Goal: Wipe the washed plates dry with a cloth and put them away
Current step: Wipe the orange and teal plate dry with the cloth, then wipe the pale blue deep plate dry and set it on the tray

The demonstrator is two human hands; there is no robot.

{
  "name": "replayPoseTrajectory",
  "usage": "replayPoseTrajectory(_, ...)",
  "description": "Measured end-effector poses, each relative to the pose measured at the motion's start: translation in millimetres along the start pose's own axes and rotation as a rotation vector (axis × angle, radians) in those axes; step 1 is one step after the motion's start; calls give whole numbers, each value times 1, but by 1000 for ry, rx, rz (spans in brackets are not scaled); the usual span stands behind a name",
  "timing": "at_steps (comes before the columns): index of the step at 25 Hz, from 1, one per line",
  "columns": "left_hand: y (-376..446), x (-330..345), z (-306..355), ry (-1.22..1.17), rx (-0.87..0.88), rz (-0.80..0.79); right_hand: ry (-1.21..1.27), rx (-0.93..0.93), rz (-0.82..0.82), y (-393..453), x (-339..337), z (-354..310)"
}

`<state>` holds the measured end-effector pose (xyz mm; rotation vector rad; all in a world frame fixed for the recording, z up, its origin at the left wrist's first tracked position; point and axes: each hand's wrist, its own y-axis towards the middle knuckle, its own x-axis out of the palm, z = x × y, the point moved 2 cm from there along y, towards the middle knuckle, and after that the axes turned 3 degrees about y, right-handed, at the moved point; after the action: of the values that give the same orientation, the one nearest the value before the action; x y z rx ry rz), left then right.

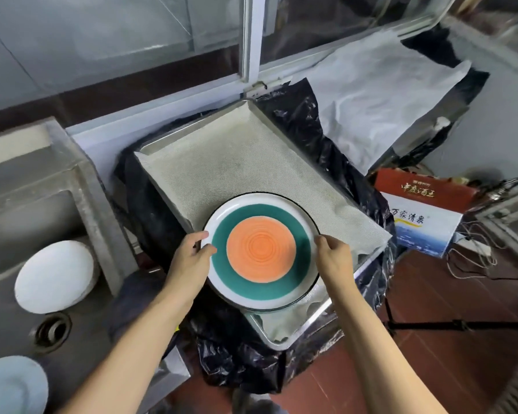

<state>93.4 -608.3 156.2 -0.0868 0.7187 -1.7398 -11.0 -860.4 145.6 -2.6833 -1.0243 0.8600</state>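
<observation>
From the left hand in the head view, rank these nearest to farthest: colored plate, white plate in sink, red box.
1. Colored plate: gripped by the left hand.
2. White plate in sink: to its left.
3. Red box: far right, beyond the tray.

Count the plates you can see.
3: the orange-and-teal plate held by both hands over the tray, a white plate in the sink, and another bottom left. More may be hidden.
</observation>
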Motion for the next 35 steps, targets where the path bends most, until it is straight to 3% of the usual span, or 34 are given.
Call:
replayPoseTrajectory(9, 28, 80, 6, 21, -49, -78, -3, 117, 40, 65, -13, 28)
replayPoseTrajectory(20, 25, 98, -7, -5, -124, -156, -70, 100, 22, 76, -14, 43)
replayPoseTrajectory(26, 16, 81, -10, 150, 47, -153, -211, -149, 25, 46, -4, 32)
replayPoseTrajectory(35, -16, 26, -3, 230, 253, 20, -109, -482, -231, -19, 61, -13)
